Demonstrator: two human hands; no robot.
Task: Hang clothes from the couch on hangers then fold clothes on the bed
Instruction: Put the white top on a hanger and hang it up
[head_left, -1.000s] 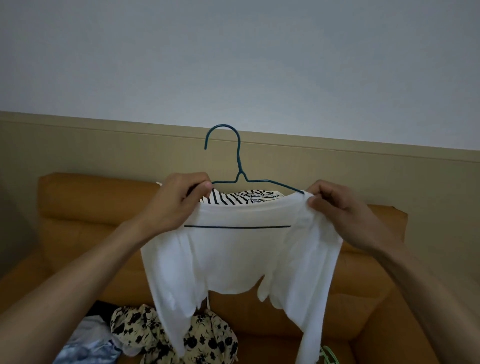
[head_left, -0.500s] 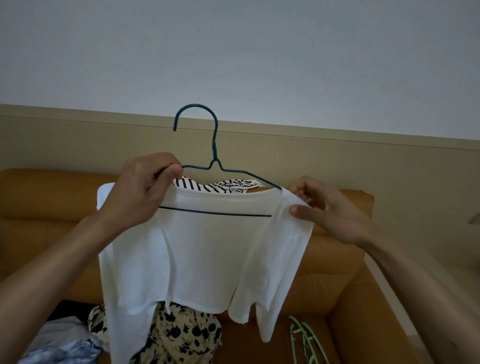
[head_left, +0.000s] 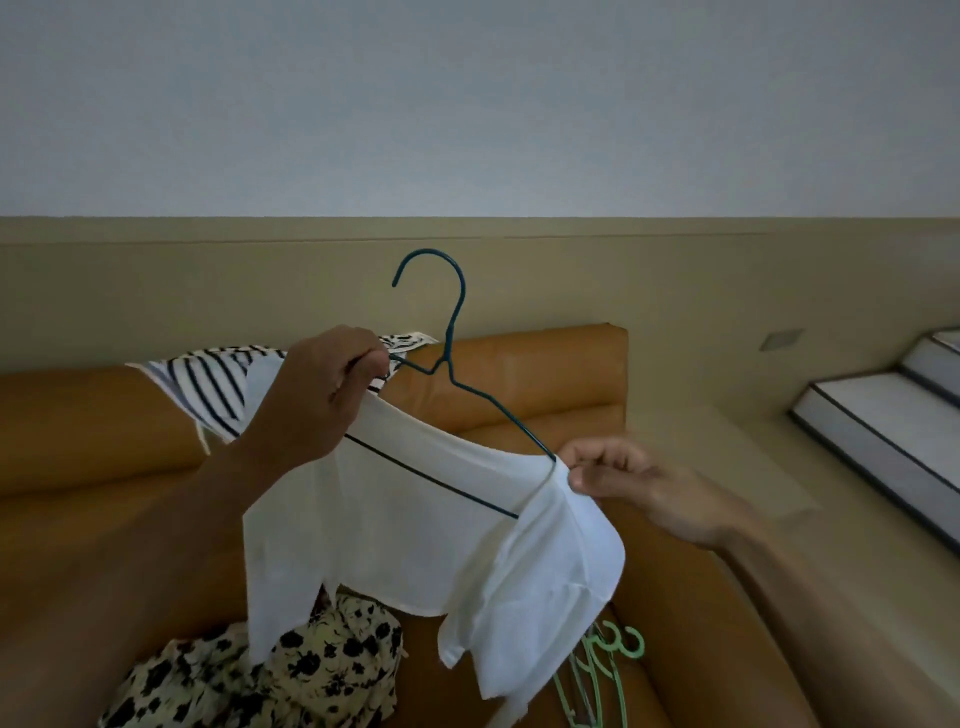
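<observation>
Big pale wall (head_left: 467, 104) up top, with a tan panel (head_left: 208, 280) running under it. The orange couch (head_left: 545, 374) fills the bottom half, and grey steps (head_left: 883, 405) climb at 3 o'clock. The white top (head_left: 415, 530) hangs dead centre, over the couch seat, threaded on the blue hanger (head_left: 452, 332) (you can see the bottom bar right through the fabric). A floral garment (head_left: 311, 670) is heaped on the seat at 7 o'clock and a striped one (head_left: 208, 384) is draped over the backrest at 10 o'clock. Green hangers (head_left: 597, 670) lie on the seat at 5 o'clock.

The left hand (head_left: 317, 395) has its fingers curled round the blue hanger's left shoulder. The right hand (head_left: 634, 483) pinches the white top at the wire's right end.

Compared with half a second ago, the view has swung right, so the steps show up and more of the striped one is visible. The blue hanger was nearly level and now slopes down toward 4 o'clock.
</observation>
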